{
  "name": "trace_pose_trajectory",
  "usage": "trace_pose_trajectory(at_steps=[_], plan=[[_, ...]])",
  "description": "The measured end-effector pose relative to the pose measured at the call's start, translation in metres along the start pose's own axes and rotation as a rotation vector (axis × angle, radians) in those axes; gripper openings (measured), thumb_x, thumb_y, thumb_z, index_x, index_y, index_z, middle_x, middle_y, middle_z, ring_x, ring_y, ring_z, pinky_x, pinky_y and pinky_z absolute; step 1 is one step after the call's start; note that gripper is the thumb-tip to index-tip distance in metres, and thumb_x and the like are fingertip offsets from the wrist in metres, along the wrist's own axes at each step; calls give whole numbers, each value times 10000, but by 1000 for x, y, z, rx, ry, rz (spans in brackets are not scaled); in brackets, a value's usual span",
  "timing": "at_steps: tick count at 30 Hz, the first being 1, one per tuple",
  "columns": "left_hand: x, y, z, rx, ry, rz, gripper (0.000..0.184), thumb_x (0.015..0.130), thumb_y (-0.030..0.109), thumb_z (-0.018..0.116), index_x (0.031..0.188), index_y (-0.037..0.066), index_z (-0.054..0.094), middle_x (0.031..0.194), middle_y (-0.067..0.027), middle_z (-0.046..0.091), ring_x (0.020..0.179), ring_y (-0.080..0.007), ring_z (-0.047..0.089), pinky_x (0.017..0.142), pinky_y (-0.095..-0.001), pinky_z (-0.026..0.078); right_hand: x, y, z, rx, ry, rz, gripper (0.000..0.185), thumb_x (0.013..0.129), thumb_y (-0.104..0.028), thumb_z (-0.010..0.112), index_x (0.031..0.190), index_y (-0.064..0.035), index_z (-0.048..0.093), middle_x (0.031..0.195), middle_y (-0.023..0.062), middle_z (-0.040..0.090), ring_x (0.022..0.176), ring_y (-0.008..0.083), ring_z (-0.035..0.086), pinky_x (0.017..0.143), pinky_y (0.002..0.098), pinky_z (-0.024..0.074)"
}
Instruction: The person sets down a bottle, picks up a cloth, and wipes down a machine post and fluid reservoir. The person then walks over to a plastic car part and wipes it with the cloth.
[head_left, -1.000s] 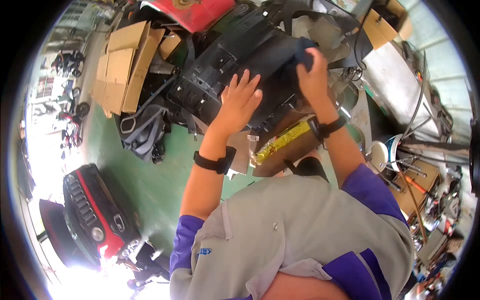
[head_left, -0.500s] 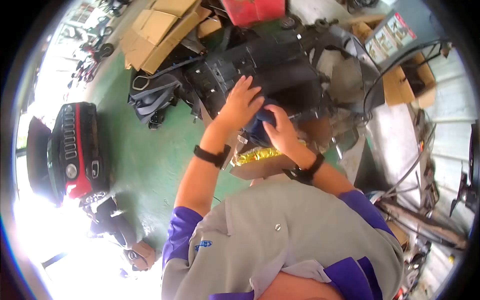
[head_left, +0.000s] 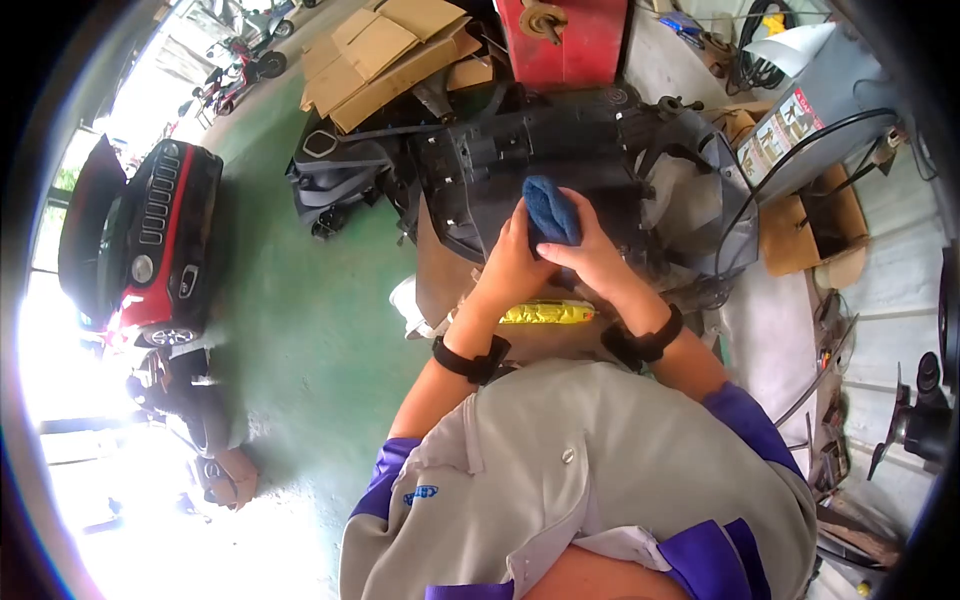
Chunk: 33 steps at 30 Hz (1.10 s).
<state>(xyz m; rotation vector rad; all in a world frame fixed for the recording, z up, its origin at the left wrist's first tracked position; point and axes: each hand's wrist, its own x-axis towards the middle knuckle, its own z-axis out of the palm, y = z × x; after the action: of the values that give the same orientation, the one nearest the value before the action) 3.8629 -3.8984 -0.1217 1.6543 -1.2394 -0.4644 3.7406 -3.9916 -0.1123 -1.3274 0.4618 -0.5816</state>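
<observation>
A folded dark blue cloth [head_left: 550,208] is held up between my two hands, in front of my chest. My left hand [head_left: 513,262] is closed against its left and lower side. On the other side my right hand [head_left: 592,250] grips it, with the thumb across its lower end. Below the hands, a shiny yellow packet [head_left: 550,313] lies by an opened cardboard box. Black plastic car panels [head_left: 530,140] are piled just beyond the cloth.
Flattened cardboard [head_left: 370,55] and a red cabinet [head_left: 565,45] stand at the back. A small black and red toy car [head_left: 160,240] is on the green floor [head_left: 300,300] at left. Hoses, a grey machine [head_left: 830,110] and an open carton [head_left: 825,225] are at right.
The blue cloth has come up and into clearer view between my hands. My left hand, spread out earlier, has come down and closed against it. The camera view has shifted too.
</observation>
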Motion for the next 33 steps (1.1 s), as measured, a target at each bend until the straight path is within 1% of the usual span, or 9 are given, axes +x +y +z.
trace_pose_trajectory(at_steps=[5, 9, 15, 18, 22, 28, 30, 31, 33], plan=[[-6, -28, 1, -384, 82, -267, 477, 886, 16, 646, 1313, -21, 435, 1093, -91, 602, 972, -133, 575, 859, -251, 468, 11, -4, -24, 482, 6, 261, 587, 753, -40, 548, 1336, -26, 482, 1180, 100, 591, 1065, 220, 570, 947, 348, 457], [-15, -43, 1, -630, 297, -421, 251, 905, 57, 605, 1131, -22, 530, 922, -56, 617, 794, -114, 564, 697, -238, 465, 9, -12, -34, 572, 19, 320, 489, 808, -80, 546, 1294, -33, 520, 1125, 95, 619, 1010, 230, 606, 928, 395, 495], [-50, -67, -1, 23, 273, -495, 252, 931, 206, 615, 1031, -25, 592, 783, -6, 593, 694, -92, 528, 653, -264, 446, 2, 21, -70, 51, -7, 210, 467, 950, -280, 596, 1318, -12, 494, 1240, 88, 583, 1116, 212, 567, 965, 375, 461], [-61, -85, -2, -29, 327, -531, 261, 931, 216, 612, 1002, -36, 611, 763, -15, 597, 713, -78, 514, 650, -257, 433, -2, 9, -65, 184, 126, 346, 432, 965, -304, 567, 1262, 7, 531, 1216, 99, 603, 1092, 187, 574, 941, 358, 458], [-66, -50, -2, 193, 316, -236, 275, 855, 183, 658, 1023, -25, 597, 872, -198, 653, 848, -348, 644, 768, -393, 495, 3, 6, -49, 319, 87, 367, 452, 947, -321, 600, 1258, 1, 536, 1201, 85, 603, 1070, 182, 572, 937, 363, 465], [-66, -81, -4, 10, 374, -408, 170, 881, 96, 621, 1003, -16, 585, 857, -70, 638, 767, -178, 621, 712, -288, 496, 9, 5, -44, 142, 127, 240, 494, 920, -353, 644, 1254, 0, 553, 1217, 72, 596, 1089, 161, 544, 940, 332, 444], [-71, -98, -21, -722, 280, -695, 143, 892, 103, 604, 982, -7, 590, 900, -70, 643, 788, -172, 617, 743, -298, 513, 9, 3, -49, 105, 149, 234, 494, 917, -352, 648, 1250, 2, 559, 1213, 71, 601, 1081, 160, 548, 943, 330, 440], [-76, -95, -21, -1109, 308, -704, 364, 856, 167, 640, 1155, -26, 561, 1074, -141, 612, 967, -256, 620, 844, -350, 503, 10, 3, -52, 97, 157, 261, 490, 916, -350, 648, 1246, 3, 564, 1210, 71, 604, 1075, 161, 552, 945, 330, 439], [-72, -65, -16, -1041, 339, -707, 375, 887, 139, 614, 1226, 0, 534, 1079, -111, 584, 970, -229, 608, 857, -343, 514, 11, 6, -54, 76, 185, 287, 459, 909, -336, 658, 1209, 3, 589, 1152, 68, 627, 1038, 173, 578, 927, 337, 459]])
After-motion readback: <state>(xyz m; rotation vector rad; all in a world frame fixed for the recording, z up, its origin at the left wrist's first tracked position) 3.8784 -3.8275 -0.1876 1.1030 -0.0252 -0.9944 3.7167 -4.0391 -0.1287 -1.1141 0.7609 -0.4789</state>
